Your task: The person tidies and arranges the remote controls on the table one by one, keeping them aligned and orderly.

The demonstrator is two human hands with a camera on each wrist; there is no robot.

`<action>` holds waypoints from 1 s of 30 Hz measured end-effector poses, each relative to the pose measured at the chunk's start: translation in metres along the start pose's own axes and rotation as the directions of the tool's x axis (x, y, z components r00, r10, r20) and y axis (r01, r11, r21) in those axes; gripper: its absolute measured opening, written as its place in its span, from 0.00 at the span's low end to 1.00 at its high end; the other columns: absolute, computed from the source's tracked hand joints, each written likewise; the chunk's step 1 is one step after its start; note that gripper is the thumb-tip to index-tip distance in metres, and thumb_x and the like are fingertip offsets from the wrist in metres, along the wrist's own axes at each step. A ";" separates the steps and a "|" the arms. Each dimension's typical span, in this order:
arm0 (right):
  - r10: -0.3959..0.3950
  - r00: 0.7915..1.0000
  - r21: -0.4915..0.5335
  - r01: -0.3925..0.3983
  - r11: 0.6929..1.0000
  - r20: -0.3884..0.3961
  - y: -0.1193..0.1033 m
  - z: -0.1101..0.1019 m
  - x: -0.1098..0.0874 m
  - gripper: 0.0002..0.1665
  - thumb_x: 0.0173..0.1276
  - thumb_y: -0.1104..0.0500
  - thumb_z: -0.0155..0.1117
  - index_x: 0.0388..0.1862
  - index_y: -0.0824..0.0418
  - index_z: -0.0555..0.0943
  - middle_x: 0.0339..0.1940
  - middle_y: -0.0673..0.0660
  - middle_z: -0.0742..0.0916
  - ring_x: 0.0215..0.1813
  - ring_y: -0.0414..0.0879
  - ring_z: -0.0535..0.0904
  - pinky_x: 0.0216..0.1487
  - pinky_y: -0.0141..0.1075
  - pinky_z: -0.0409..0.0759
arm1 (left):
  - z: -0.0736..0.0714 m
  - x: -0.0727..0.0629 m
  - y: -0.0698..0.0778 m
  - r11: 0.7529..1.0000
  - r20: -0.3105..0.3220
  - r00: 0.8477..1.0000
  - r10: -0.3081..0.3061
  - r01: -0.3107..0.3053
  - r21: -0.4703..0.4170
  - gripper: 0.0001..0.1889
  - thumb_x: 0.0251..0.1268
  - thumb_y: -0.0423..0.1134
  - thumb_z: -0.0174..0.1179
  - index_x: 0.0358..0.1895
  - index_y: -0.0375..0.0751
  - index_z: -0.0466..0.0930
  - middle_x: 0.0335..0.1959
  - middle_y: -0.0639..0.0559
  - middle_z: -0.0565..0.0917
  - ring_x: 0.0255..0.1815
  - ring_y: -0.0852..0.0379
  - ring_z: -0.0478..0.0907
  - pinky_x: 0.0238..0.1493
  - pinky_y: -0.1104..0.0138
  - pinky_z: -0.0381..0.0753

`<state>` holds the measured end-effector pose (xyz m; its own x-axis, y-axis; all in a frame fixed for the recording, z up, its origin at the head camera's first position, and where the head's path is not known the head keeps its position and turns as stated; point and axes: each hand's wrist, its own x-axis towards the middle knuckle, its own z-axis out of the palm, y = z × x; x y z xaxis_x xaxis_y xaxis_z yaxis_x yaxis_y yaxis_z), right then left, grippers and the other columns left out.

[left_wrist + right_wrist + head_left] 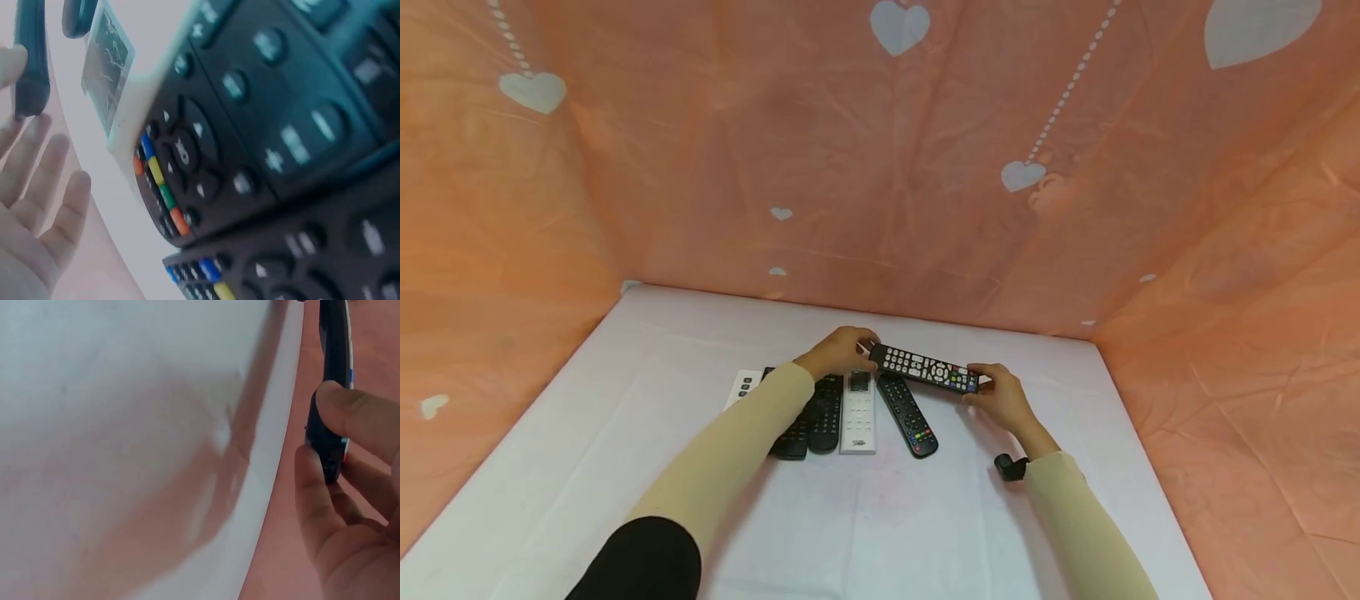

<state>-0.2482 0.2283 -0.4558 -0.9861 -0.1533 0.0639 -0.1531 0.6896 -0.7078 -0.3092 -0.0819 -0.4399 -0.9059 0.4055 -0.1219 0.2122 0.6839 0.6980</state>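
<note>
Both hands hold a long black remote control (925, 369) sideways above the far part of the white table. My left hand (842, 350) pinches its left end between thumb and fingers. At the other end, the one with coloured buttons, my right hand (1003, 396) grips with thumb and fingertips. The right wrist view shows that remote (331, 356) edge-on, its end between the fingers. Under and beside the left arm lie a white remote with a small display (859, 417), a tilted black remote (910, 418) and more black remotes (826, 417).
Another white remote (743, 385) lies at the row's left end, partly hidden by the left sleeve (730, 442). Orange heart-patterned cloth (895, 208) walls in the white table (910, 533) at the back and sides. A black strap piece (1011, 468) sits on the right wrist.
</note>
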 end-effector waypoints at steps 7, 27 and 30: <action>0.046 0.998 0.044 -0.048 0.998 0.038 -0.003 -0.005 -0.003 0.37 0.56 0.66 0.71 0.65 0.66 0.72 0.61 0.67 0.78 0.51 0.59 0.82 0.43 0.40 0.82 | -0.004 -0.013 0.000 0.999 0.025 0.998 0.053 -0.053 0.007 0.27 0.56 0.44 0.69 0.59 0.42 0.74 0.50 0.46 0.80 0.49 0.53 0.79 0.52 0.60 0.79; -0.003 0.999 0.106 -0.002 0.994 0.040 -0.016 -0.011 0.008 0.25 0.63 0.68 0.64 0.60 0.70 0.76 0.57 0.70 0.81 0.50 0.57 0.84 0.44 0.33 0.80 | 0.008 -0.065 0.018 0.984 -0.010 0.995 0.098 -0.098 -0.152 0.25 0.54 0.46 0.70 0.57 0.47 0.79 0.35 0.52 0.76 0.34 0.58 0.71 0.39 0.67 0.73; -0.020 0.999 0.111 0.014 0.994 0.050 -0.019 -0.010 0.010 0.26 0.64 0.68 0.63 0.61 0.70 0.75 0.57 0.70 0.81 0.50 0.57 0.84 0.44 0.32 0.80 | 0.013 -0.073 0.020 0.982 -0.025 0.991 0.134 -0.136 -0.132 0.27 0.52 0.45 0.71 0.58 0.45 0.79 0.33 0.53 0.77 0.32 0.59 0.71 0.38 0.67 0.73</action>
<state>-0.2557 0.2208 -0.4341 -0.9784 -0.2021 0.0428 -0.1591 0.6046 -0.7805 -0.2341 -0.0903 -0.4263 -0.8782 0.4782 -0.0099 0.2830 0.5361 0.7953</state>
